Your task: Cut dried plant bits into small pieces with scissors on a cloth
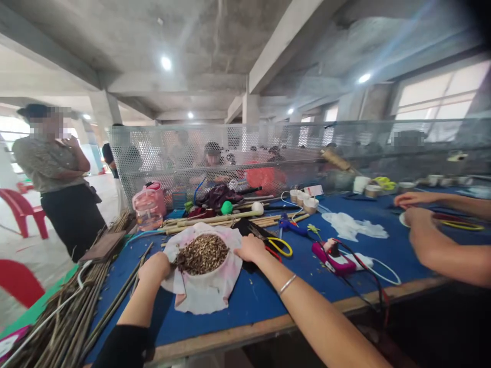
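Note:
A round bowl (210, 280) full of dry brown chips (203, 253) stands on a white cloth with pinkish stains (201, 302), its edges spread around the bowl. At the cloth's left edge my left hand (155, 267) is closed, its fingertips partly hidden. My right hand (251, 248), with a bangle on the wrist, pinches the cloth's right edge close to the bowl's rim. Beside that hand lie scissors with yellow handles (284, 247), partly over a black item (245, 228).
Bundled thin sticks (72, 312) line the table's left side. Behind the bowl lie bamboo rods (222, 220), a pink jug (149, 207) and a green ball (226, 207). A blue glue gun (293, 226) and magenta power strip (333, 259) lie rightward, near a co-worker's arms (441, 240).

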Demonstrator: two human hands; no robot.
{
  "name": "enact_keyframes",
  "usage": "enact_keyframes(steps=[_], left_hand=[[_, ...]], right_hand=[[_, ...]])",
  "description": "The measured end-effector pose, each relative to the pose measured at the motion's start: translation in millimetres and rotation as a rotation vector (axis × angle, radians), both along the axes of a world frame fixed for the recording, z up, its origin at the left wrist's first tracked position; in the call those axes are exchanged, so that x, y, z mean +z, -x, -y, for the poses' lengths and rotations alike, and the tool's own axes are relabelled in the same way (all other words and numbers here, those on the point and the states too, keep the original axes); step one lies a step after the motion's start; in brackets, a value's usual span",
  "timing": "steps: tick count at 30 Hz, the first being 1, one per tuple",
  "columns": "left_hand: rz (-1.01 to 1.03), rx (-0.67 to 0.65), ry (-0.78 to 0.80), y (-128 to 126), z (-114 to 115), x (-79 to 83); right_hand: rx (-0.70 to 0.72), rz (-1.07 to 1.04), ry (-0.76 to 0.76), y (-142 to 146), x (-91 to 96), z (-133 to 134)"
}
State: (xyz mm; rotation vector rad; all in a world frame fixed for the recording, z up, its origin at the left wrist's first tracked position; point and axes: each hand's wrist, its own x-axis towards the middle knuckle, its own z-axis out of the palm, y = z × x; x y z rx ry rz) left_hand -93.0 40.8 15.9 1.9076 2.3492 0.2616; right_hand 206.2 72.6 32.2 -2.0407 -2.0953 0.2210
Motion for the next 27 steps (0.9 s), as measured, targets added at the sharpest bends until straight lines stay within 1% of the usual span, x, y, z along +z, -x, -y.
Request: enact_keyframes(steps=[3,5,7,9,11,12,14,17,19,23,25,27], left_hand=[[-0.015,-0.057,0.018,4,-7,0.0],[0.027,-0.080,-0.009,1,-15,5.6],[0.173,-0.095,-0.093,-8,-22,15.9],[0.403,-0.143,-0.208,-23,-26,27.2],[0.587,-0.247,-0.305,-43,-29,34.3],[0.665,-0.307,-0.326,-53,-30,35.2],[0.814,-0.424,-0.312,-73,-32,31.2],[0.952,-0.460,-0.350,-97,-31,16.8],[0.995,-0.449,-0.381,-105,-30,7.3],[0.987,-0.368,-0.391,-109,-32,-2.5],[0.978,-0.350,-0.391,-108,-35,-3.4],[0.987,-0.365,-0.402,-107,-36,-2.4]], right_hand=[[0.004,-0.061,0.015,3,-5.0,-9],[0.026,-0.129,0.005,3,-2.8,-15],[0.053,-0.219,-0.042,4,3.4,-21],[0.096,-0.328,-0.105,11,11.6,-25],[0.165,-0.450,-0.151,22,18.8,-29],[0.209,-0.512,-0.160,29,20.9,-31],[0.304,-0.635,-0.146,43,21.1,-33],[0.418,-0.805,-0.077,63,11.3,-32],[0.447,-0.912,-0.038,73,1.0,-30],[0.443,-1.082,0.012,83,-14.7,-29],[0.446,-1.135,0.030,85,-17.0,-30],[0.458,-1.169,0.049,85,-15.9,-30]])
